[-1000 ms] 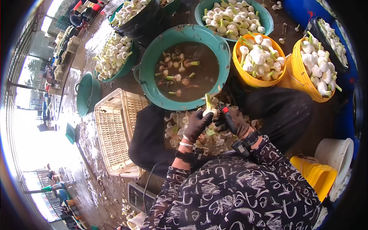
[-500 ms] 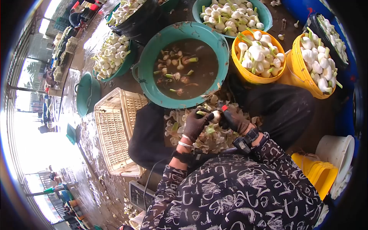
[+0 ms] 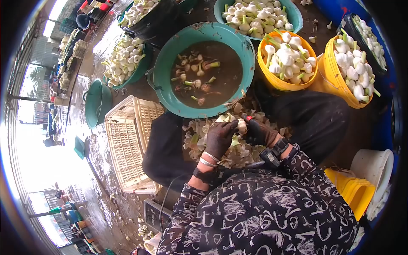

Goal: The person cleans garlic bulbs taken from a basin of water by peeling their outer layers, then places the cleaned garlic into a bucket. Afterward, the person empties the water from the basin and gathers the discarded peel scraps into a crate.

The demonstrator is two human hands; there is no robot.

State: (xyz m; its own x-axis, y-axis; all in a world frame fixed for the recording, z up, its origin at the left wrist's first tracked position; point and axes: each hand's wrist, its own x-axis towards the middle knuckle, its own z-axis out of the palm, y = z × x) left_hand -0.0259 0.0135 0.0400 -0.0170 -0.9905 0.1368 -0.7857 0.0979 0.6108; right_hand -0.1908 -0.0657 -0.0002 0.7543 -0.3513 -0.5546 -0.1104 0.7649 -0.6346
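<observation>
A whitish garlic bulb (image 3: 242, 126) is in the fingers of my left hand (image 3: 221, 138), over my lap. My right hand (image 3: 260, 131) presses close against the bulb's other side. Its fingers are closed around a small tool with a red end (image 3: 249, 118), mostly hidden in the grip, so I cannot make out its kind. Both hands wear dark gloves. Beneath them lies a heap of pale garlic skins (image 3: 238, 156). Just beyond stands a green tub (image 3: 159, 80) of brown water, where several unpeeled garlic bulbs (image 3: 199, 71) with cut stems float.
Two yellow buckets (image 3: 278, 85) of white garlic stand at the right. A green basin (image 3: 298, 21) of garlic is behind them. A cream plastic crate (image 3: 127, 148) lies by my left knee, near a green bucket (image 3: 97, 106). Stacked yellow containers (image 3: 352, 191) are at my right side.
The bulb has turned in my left hand, and its green stem no longer shows as before. My right hand and the red-ended tool have shifted slightly upward.
</observation>
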